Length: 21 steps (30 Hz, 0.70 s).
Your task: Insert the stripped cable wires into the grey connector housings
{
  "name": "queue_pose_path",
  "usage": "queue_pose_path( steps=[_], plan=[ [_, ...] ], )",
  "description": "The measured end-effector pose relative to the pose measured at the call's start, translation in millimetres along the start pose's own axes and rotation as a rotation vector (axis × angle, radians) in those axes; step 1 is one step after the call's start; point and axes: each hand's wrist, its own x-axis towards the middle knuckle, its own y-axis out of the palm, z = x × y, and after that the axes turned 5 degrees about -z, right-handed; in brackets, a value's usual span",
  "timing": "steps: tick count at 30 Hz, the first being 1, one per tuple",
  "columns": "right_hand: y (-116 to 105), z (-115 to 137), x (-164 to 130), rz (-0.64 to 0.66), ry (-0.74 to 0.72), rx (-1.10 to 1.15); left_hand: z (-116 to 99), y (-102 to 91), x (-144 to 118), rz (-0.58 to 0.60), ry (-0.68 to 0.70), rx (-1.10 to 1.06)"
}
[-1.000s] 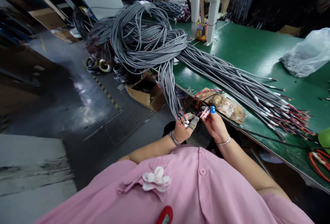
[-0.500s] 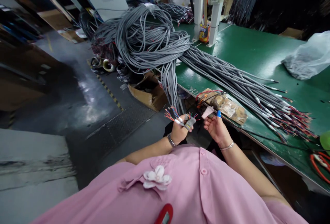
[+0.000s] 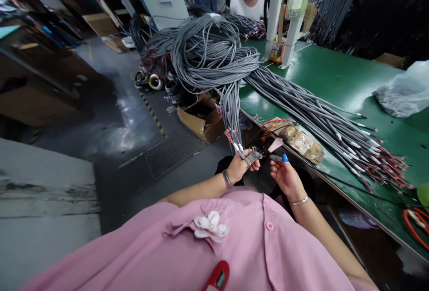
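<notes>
Left hand [image 3: 240, 168] is gripping a grey multicore cable end with coloured stripped wires [image 3: 238, 147]; right hand [image 3: 285, 175] is pinching a small pink tag [image 3: 275, 144], needing alignment to the wires.

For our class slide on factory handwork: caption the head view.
Left hand grips grey cable ends; right hand pinches a pink tag beside the green bench.

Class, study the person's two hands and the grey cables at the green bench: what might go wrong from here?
1. The left hand pinches grey cable ends with bare coloured wires; loose strands might prick fingers or fray.
2. The big pile of grey cables droops over the green bench edge; tugging one may tangle or drag others off.
</notes>
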Motion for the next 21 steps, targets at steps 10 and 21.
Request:
queue_pose_path(
  steps=[10, 21],
  plan=[
    [-7, -7, -28, -0.105, -0.15, -0.179, 8, -2.8, -11, -0.014, 0.051, -0.159],
    [8, -13, -79, -0.001, -0.635, -0.869, 10, 7.2, -47, 0.087, 0.316, 0.727]
  ],
)
